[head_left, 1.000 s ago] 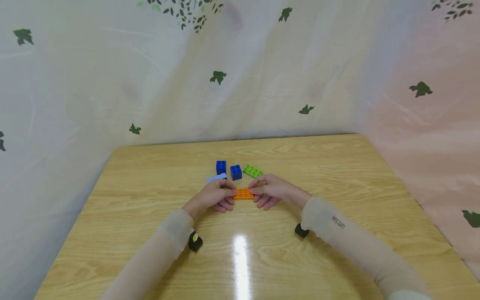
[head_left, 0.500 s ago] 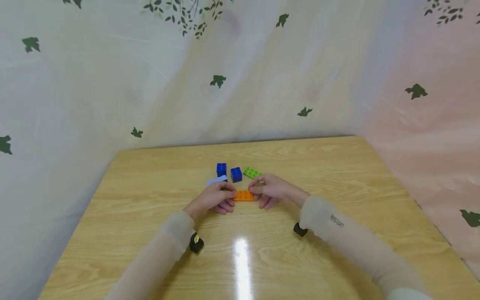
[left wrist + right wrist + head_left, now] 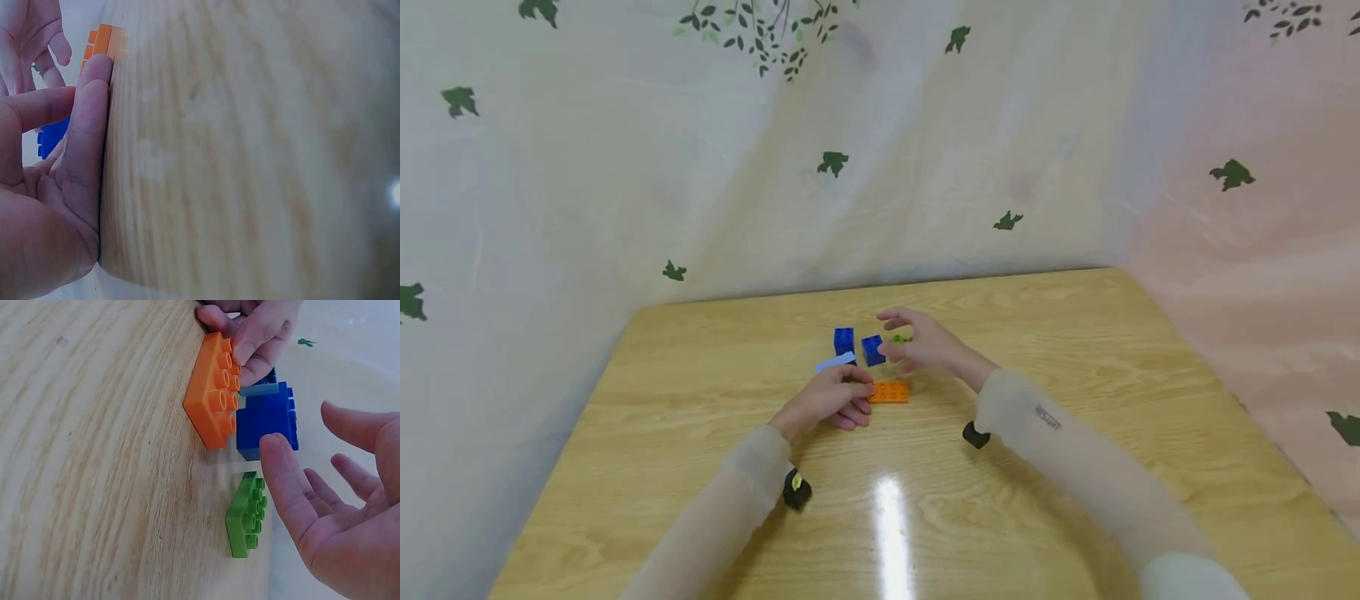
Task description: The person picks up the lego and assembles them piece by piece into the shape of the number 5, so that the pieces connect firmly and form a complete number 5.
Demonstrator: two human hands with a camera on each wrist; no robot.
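Note:
An orange building brick (image 3: pixel 891 392), flat and studded, lies on the wooden table. My left hand (image 3: pixel 829 398) pinches its left end between thumb and fingers, as the right wrist view also shows. Above the bricks behind it hovers my right hand (image 3: pixel 928 343), fingers spread and holding nothing. Closest to that hand are a blue brick (image 3: pixel 872 350) and a flat green brick (image 3: pixel 242 519), the latter mostly covered by the hand in the head view. A second blue brick (image 3: pixel 844 340) sits further left, behind a light blue piece (image 3: pixel 835 362) partly hidden by my left hand.
The wooden table (image 3: pixel 700 350) ends at a pale curtain (image 3: pixel 910 167) printed with leaves, behind and at both sides. A black wrist device (image 3: pixel 797 489) hangs under my left sleeve, another black wrist device (image 3: pixel 976 434) under the right.
My right hand has left the right end of the orange brick and moved forward and left over the green brick, its fingers opening. The left hand keeps its grip in place.

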